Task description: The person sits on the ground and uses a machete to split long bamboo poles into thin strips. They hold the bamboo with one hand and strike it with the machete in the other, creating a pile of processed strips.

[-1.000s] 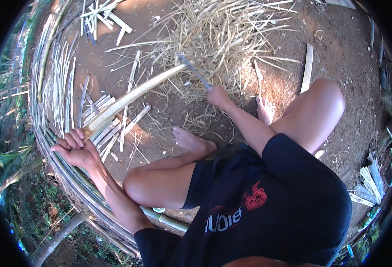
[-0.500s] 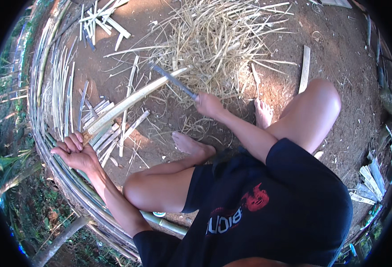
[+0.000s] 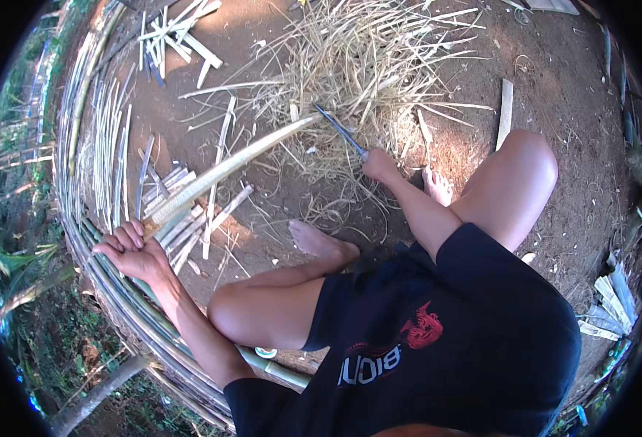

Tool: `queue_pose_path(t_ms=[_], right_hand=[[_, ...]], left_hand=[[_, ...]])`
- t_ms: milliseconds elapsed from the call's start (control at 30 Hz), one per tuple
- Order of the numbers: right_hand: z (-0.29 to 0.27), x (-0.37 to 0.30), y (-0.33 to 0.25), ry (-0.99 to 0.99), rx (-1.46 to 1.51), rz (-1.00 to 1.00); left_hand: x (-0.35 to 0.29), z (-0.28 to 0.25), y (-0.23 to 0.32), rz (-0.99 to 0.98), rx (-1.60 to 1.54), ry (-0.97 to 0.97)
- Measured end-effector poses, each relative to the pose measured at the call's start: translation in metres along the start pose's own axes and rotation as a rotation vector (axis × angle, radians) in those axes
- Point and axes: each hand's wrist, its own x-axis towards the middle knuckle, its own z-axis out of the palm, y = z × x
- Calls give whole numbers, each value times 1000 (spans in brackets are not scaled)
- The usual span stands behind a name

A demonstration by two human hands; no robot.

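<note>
My left hand (image 3: 133, 251) grips the near end of a long pale bamboo strip (image 3: 226, 169), fingers curled round it. The strip slants up and away to the right, its tapered far end over a heap of shavings (image 3: 365, 62). My right hand (image 3: 381, 166) is closed round the handle of a knife (image 3: 341, 131) with a long narrow dark blade. The blade points up and left, its tip close to the strip's far end; whether the two touch I cannot tell. The knife's handle is mostly hidden in my fist.
Short split bamboo pieces (image 3: 190, 226) lie beneath the strip. Thin sticks (image 3: 108, 146) and long poles (image 3: 128, 288) line the left edge. More cut pieces (image 3: 179, 36) lie far left. A flat slat (image 3: 505, 113) rests beyond my right knee. My bare feet (image 3: 321, 240) are close to the shavings.
My right hand and the knife have moved right along the strip, from across it to its far tip. My left hand keeps its hold. The whole view has shifted slightly.
</note>
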Motion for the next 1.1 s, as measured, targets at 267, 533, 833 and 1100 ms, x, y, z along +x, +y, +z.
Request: queue_pose_path(t_ms=[267,533,833,1100], right_hand=[[-6,-27,-15,-99,157,137],[-5,-45,-41,153,-44,-169],[-5,-108,-86,143,4,-925],[-30,-166,-90,-178,212,-626]], left_hand=[[6,-18,18,51,-154,5],[2,-24,90,-35,-445,-524],[42,44,165,-168,-487,-894],[55,139,96,47,367,-430]])
